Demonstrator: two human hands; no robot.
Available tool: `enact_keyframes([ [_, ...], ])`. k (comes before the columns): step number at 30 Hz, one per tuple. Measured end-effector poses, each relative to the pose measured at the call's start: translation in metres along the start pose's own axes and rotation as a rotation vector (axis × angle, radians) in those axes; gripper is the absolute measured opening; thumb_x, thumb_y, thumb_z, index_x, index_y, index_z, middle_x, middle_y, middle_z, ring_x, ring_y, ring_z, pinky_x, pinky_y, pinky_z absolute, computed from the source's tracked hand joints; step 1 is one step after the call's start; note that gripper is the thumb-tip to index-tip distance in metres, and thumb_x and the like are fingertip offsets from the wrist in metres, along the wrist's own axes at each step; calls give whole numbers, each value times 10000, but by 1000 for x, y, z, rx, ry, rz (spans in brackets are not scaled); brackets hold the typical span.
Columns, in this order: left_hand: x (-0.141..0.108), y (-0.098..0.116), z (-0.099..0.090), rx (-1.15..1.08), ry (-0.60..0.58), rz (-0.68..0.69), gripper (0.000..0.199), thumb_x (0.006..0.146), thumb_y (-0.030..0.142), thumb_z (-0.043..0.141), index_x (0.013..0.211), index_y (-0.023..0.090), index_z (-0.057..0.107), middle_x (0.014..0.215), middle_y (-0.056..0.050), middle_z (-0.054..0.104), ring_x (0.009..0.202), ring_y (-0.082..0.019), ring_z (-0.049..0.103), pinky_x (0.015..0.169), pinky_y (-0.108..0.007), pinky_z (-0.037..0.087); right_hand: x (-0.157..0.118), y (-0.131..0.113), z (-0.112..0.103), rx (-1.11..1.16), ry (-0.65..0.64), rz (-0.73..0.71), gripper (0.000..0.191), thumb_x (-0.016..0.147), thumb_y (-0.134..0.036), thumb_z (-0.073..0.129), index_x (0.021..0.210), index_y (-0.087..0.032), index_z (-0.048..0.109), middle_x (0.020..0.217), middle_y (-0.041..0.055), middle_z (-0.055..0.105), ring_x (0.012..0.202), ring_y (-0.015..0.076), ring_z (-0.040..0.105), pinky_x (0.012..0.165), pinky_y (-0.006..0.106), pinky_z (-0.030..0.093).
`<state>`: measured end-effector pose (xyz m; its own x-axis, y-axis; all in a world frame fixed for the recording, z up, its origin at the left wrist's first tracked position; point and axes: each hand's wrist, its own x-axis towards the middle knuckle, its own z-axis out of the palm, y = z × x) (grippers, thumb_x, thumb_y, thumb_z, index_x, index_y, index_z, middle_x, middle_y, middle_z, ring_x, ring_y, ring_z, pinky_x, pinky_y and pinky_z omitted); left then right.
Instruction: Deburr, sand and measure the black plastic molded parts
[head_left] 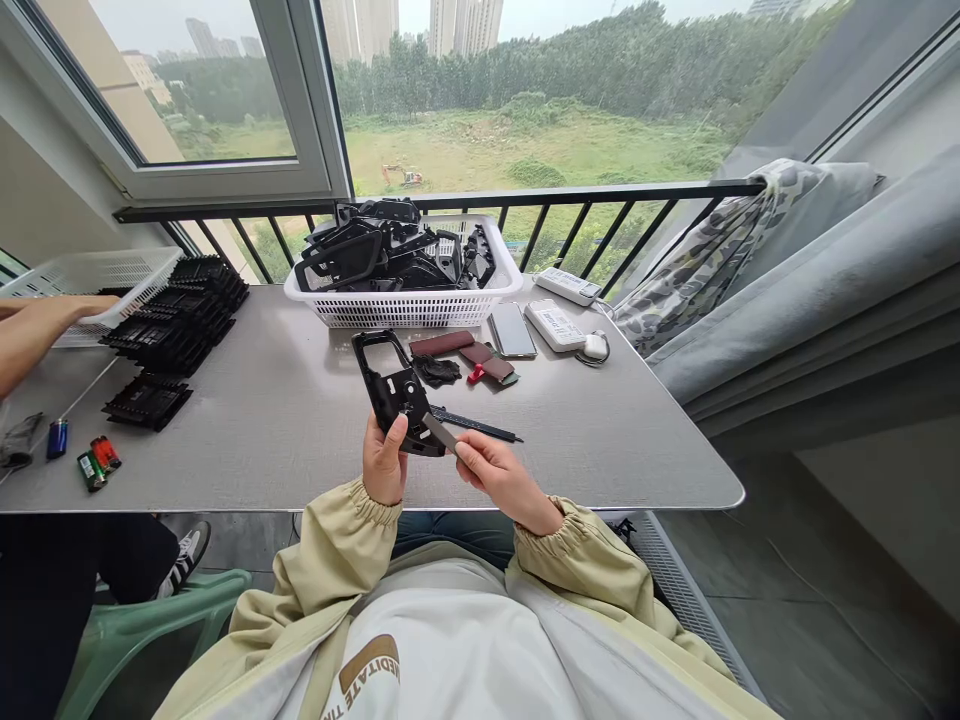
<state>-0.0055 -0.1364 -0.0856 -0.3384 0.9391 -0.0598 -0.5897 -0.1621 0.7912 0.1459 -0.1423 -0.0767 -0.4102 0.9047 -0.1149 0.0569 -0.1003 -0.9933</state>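
My left hand is closed on the lower left side of a black plastic frame, its thumb on the front face. The frame is tilted up above the table's front part and has a large opening at its top. Pinched in my right hand is a flat grey-brown strip, whose far end lies against the frame's lower right part. Behind the strip, a black pen-like tool rests on the table. Farther back are a crumpled black item and dark red pieces.
A white basket heaped with black parts stands at the back. Black parts are stacked at left, beside another white basket and a person's arm. Batteries lie front left; white devices lie back right.
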Motion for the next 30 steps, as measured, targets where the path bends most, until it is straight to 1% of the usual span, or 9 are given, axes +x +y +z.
enact_keyframes([
  [3, 1, 1, -1, -28, -2, -39, 369, 608, 396, 813, 875, 193, 658, 858, -9, 707, 734, -150, 674, 724, -277, 538, 2, 0, -1, 60, 54, 44, 438, 777, -621, 553, 798, -184, 541, 496, -88, 342, 404, 60, 279, 395, 223, 192],
  [5, 2, 2, -2, -40, -28, -65, 376, 584, 378, 830, 860, 189, 658, 856, -16, 713, 752, -170, 683, 749, -305, 542, 2, -1, -1, 95, 75, 53, 455, 754, -621, 585, 861, -179, 572, 494, -97, 315, 395, 60, 298, 397, 222, 202],
  [8, 2, 3, -4, -46, -52, -115, 371, 570, 321, 837, 868, 182, 665, 840, -25, 718, 757, -189, 688, 754, -329, 543, 2, -1, 1, 154, 64, 57, 465, 733, -605, 623, 908, -174, 599, 571, -72, 411, 406, 55, 361, 404, 223, 229],
  [10, 2, 2, -4, -49, -41, -125, 355, 588, 309, 817, 884, 179, 669, 853, -30, 721, 757, -185, 683, 742, -317, 538, 1, 0, 2, 196, 18, 63, 448, 738, -588, 632, 894, -168, 614, 585, -60, 443, 405, 52, 369, 405, 224, 221],
  [12, 2, 1, -5, -59, -23, -118, 331, 613, 318, 789, 888, 177, 670, 873, -33, 720, 768, -172, 674, 726, -290, 527, 0, 0, 3, 238, -18, 60, 428, 746, -573, 633, 862, -161, 625, 537, -64, 429, 399, 56, 354, 405, 225, 201],
  [15, 2, -4, -6, -78, 10, -140, 272, 646, 320, 746, 860, 172, 667, 863, -26, 709, 773, -154, 658, 701, -259, 510, 0, 0, 3, 292, -7, 50, 419, 750, -564, 632, 841, -155, 627, 474, -76, 390, 393, 61, 319, 409, 229, 174],
  [19, 3, -6, -7, -58, 48, -204, 241, 634, 298, 721, 832, 176, 654, 809, -3, 677, 709, -132, 626, 663, -248, 494, 1, 0, 4, 327, 19, 46, 410, 742, -560, 643, 813, -158, 613, 478, -75, 379, 394, 56, 293, 410, 231, 162],
  [26, 3, 2, -4, 1, -34, -158, 388, 581, 258, 769, 941, 206, 634, 868, 4, 635, 770, -137, 610, 677, -248, 484, 3, 5, 2, 321, 18, 44, 403, 741, -558, 650, 785, -162, 597, 517, -70, 373, 403, 49, 272, 408, 228, 151],
  [30, 2, 2, -3, 53, 8, -114, 447, 542, 262, 824, 920, 201, 595, 862, 12, 615, 778, -134, 610, 728, -262, 481, 2, 4, 3, 285, 6, 44, 409, 742, -571, 639, 787, -167, 591, 528, -70, 368, 412, 55, 278, 409, 229, 158],
])
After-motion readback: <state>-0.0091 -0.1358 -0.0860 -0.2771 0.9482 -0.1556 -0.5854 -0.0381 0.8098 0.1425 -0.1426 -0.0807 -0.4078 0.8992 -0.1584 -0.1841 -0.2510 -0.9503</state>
